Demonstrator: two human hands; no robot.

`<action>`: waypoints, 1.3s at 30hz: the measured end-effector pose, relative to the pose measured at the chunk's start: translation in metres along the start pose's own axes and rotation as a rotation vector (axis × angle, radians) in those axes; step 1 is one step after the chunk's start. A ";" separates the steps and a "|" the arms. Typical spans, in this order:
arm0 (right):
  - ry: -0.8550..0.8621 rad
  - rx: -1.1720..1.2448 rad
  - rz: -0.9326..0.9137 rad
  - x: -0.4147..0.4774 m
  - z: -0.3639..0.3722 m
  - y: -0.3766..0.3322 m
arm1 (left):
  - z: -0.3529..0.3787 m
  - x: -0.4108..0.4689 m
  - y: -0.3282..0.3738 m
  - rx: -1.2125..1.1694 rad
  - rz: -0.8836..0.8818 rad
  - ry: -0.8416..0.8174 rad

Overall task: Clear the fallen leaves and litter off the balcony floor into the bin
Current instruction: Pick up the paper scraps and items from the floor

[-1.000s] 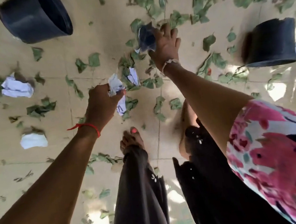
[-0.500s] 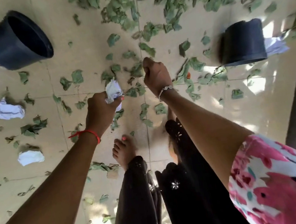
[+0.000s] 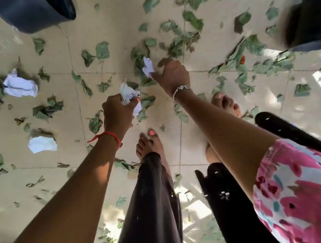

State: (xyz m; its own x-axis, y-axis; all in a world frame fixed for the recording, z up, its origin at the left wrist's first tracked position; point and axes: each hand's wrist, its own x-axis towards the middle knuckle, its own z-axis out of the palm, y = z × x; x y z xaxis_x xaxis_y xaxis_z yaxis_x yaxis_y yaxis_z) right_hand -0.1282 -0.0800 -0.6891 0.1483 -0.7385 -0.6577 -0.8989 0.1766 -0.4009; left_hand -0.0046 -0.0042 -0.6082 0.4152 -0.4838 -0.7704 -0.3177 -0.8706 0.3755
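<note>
Our left hand (image 3: 118, 112) was clenched round a crumpled paper ball (image 3: 127, 93), and our right hand (image 3: 172, 74) pinched a white scrap (image 3: 148, 67) among the leaves (image 3: 102, 50) at twelve o'clock, so both hands were loaded. Leaves lay scattered over the whole floor (image 3: 118, 18), with a paper wad (image 3: 20, 85) at ten o'clock and a second wad (image 3: 42, 143) at nine o'clock. One dark bin (image 3: 33, 13) stood at eleven o'clock and a second bin (image 3: 312, 21) at two o'clock, both well apart from our hands. We judged the carry the main risk. The scrap was pinched lightly and could flutter down, and grabbing more with full hands could spill the ball. Our bare feet (image 3: 148, 142) stood among leaves, so a step toward either bin could slide or scatter them.
</note>
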 end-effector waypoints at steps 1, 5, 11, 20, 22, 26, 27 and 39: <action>0.020 -0.036 -0.016 0.004 0.009 -0.004 | 0.000 0.003 -0.007 -0.014 0.018 0.018; 0.110 0.018 0.036 0.009 0.034 -0.014 | -0.009 0.006 -0.046 -0.074 -0.014 0.064; 0.305 0.378 -0.013 -0.018 0.037 -0.013 | -0.019 -0.010 -0.075 -0.112 -0.061 0.081; 0.022 -0.161 -0.220 -0.048 0.061 -0.011 | -0.014 -0.037 -0.069 -0.188 -0.109 -0.012; 0.015 -0.210 -0.140 -0.047 0.068 -0.019 | -0.012 -0.034 -0.079 -0.183 -0.073 0.016; 0.009 -0.409 -0.130 -0.044 0.079 -0.029 | -0.014 -0.020 -0.102 -0.183 -0.066 0.101; 0.002 -0.428 -0.138 -0.043 0.080 -0.031 | -0.013 -0.021 -0.103 -0.193 -0.064 0.103; 0.052 0.447 0.037 -0.074 0.019 -0.057 | -0.049 -0.058 -0.044 -0.185 -0.046 0.024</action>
State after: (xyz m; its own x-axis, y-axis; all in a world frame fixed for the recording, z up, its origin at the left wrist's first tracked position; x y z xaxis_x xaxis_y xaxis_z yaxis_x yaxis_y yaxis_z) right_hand -0.0800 -0.0233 -0.6293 0.0884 -0.7562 -0.6484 -0.6349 0.4588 -0.6216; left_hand 0.0274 0.0574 -0.5547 0.4461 -0.4436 -0.7773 -0.1372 -0.8922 0.4304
